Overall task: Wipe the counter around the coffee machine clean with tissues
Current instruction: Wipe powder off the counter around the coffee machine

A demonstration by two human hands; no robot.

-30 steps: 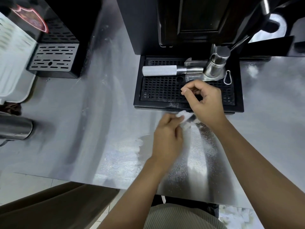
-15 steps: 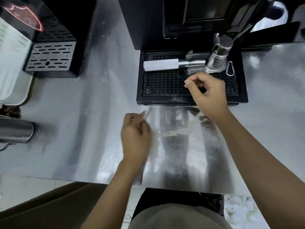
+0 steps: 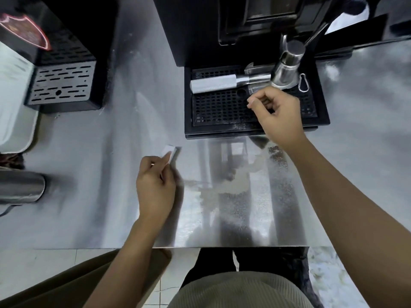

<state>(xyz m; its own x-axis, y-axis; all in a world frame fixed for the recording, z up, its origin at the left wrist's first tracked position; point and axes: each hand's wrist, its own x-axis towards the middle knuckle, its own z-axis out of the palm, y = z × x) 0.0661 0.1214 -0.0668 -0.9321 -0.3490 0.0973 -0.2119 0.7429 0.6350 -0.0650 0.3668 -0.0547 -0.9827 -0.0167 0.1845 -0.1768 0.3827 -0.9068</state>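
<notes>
My left hand (image 3: 155,185) is low over the steel bench (image 3: 89,174), to the left of the coffee machine (image 3: 200,30) and in front of it. The fingers (image 3: 165,158) of this hand are bent and, together with the thumb, they pinch a small folded white tissue (image 3: 170,152). The tissue sticks out beyond the fingertips, toward the machine, and it is near the front left corner of the black drip tray (image 3: 222,131) but apart from it. I cannot tell if the tissue touches the bench or is only just above it.

My right hand (image 3: 278,116) is over the grid of the drip tray, on its right half. Its fingers (image 3: 258,97) are curled in toward the thumb, narrow, and I see nothing between them.

On the tray, behind my right hand, a portafilter (image 3: 213,83) with a grey handle lies on its side, with the handle pointing left. A shiny metal jug (image 3: 287,67) stands at its right end, and a small metal clip (image 3: 303,82) lies just beside the jug.

On the bench in front of the tray there are dark coffee grains (image 3: 275,152), and to the right of my left hand there is a pale wet smear (image 3: 222,190). Some grains also lie on the front rim of the tray.

Far to the left stands a second black machine (image 3: 62,85) with a slotted grey plate, and nearer to me a steel cylinder (image 3: 20,185) lies at the edge of the view.
</notes>
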